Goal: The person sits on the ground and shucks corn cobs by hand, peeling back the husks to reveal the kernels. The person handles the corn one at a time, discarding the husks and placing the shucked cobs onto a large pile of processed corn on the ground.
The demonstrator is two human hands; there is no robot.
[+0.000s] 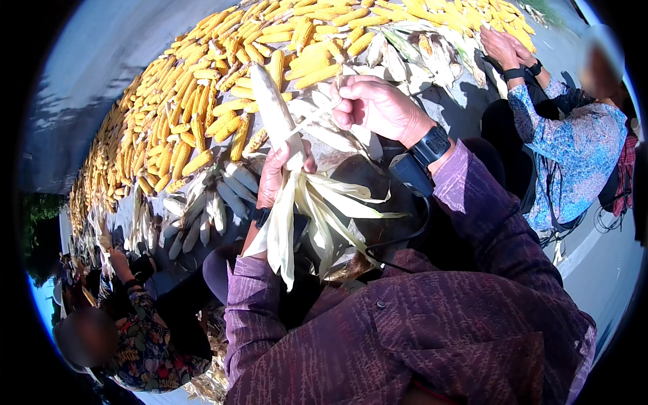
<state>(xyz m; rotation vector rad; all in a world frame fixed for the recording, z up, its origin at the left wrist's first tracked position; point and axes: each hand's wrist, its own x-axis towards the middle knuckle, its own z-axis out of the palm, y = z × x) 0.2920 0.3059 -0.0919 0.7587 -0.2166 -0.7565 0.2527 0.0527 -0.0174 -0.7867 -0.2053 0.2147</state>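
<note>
My left hand (276, 174) grips several corn husks gathered at the base of an ear wrapped in pale husk (271, 101), which points up and slightly left. Peeled-back husk leaves (309, 217) fan downward below that fist. To the right and higher, my right hand (357, 104) is closed with thumb and fingers on a thin husk strip (309, 121) that stretches toward the ear. Each of my wrists wears a black band. Husked yellow corn cobs (316, 76) lie just beyond both hands.
A large spread of yellow cobs (167, 121) covers the ground ahead. Bunches of husk-covered ears (202, 212) lie at left, more white husks (405, 55) at upper right. One person in a blue patterned top (577, 157) sits at right; another in a floral top (144, 349) sits at lower left.
</note>
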